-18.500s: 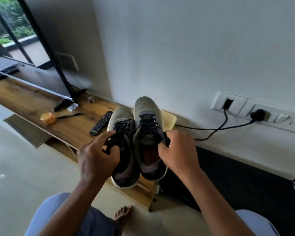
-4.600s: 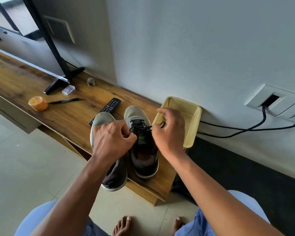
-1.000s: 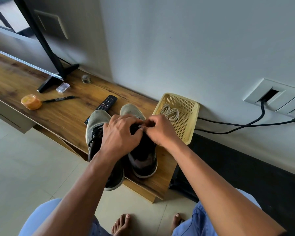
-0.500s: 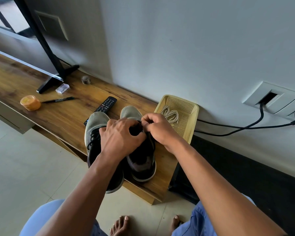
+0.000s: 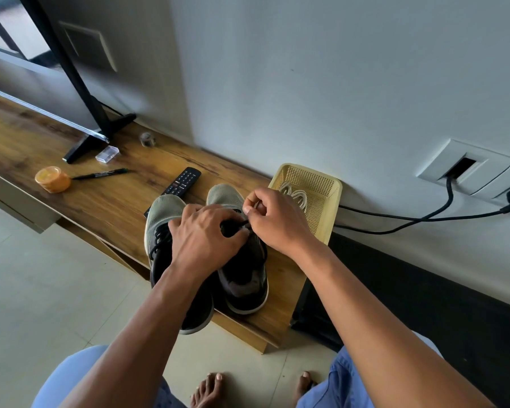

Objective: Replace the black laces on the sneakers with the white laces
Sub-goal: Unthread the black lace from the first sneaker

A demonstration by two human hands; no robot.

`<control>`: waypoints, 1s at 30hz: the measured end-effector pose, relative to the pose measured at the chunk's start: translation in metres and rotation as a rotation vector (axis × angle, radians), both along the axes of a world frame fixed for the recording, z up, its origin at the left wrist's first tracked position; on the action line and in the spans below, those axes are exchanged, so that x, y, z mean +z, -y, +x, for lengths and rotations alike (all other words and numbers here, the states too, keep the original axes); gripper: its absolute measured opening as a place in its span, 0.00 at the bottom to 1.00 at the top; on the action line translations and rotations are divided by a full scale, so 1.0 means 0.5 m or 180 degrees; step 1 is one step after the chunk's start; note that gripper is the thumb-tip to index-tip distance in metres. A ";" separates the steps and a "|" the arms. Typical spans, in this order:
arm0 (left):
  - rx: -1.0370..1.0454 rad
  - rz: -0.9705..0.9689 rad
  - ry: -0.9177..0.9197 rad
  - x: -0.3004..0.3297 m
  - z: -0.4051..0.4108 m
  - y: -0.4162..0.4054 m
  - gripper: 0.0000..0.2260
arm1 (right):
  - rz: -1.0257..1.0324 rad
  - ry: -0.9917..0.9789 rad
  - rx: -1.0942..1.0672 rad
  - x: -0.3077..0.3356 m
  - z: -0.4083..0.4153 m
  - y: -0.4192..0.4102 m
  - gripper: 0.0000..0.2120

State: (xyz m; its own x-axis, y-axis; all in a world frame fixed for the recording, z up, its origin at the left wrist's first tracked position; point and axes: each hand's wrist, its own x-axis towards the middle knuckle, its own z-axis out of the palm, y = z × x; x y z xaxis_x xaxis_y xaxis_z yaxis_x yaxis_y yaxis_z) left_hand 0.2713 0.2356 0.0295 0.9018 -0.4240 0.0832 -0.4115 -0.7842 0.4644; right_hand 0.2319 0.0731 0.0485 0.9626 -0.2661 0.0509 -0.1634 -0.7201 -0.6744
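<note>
Two grey-and-black sneakers stand side by side at the end of the wooden shelf. The left sneaker still shows black lacing. My left hand lies over the tongue of the right sneaker, fingers curled on its black lace. My right hand pinches a strand of that same lace just above the shoe. Coiled white laces lie in the yellow basket to the right of the shoes.
A black remote lies just behind the left sneaker. Further left are a pen, an orange tub, a small clear box and a TV stand foot. Black cables run along the wall to sockets.
My right hand has lifted slightly up and to the right, drawing the black lace strand out of the right sneaker. My left hand stays pressed on the shoe's tongue.
</note>
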 end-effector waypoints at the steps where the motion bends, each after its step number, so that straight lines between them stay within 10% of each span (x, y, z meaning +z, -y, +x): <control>1: -0.0071 -0.0069 0.0019 -0.001 0.002 -0.001 0.16 | 0.0220 -0.0028 0.0001 -0.004 0.000 0.004 0.01; 8: -0.0155 -0.0519 0.0062 -0.005 0.010 0.008 0.11 | 0.2106 0.0296 -0.0131 -0.012 0.006 0.023 0.16; 19: 0.0239 -0.1627 -0.0133 0.002 0.020 0.002 0.01 | 0.0639 -0.0246 0.0146 -0.067 0.014 0.030 0.05; 30: -0.0058 -0.0417 -0.0045 -0.004 0.004 0.001 0.15 | 0.0076 0.0139 -0.0284 -0.051 0.003 0.018 0.05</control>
State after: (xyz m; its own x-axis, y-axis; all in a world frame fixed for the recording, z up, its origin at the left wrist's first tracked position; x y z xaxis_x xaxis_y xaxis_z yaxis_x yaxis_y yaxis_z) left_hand 0.2734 0.2350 0.0277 0.8956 -0.4265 0.1261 -0.4177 -0.7090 0.5683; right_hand 0.2333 0.0639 0.0231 0.9321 -0.3521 0.0850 -0.1960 -0.6877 -0.6991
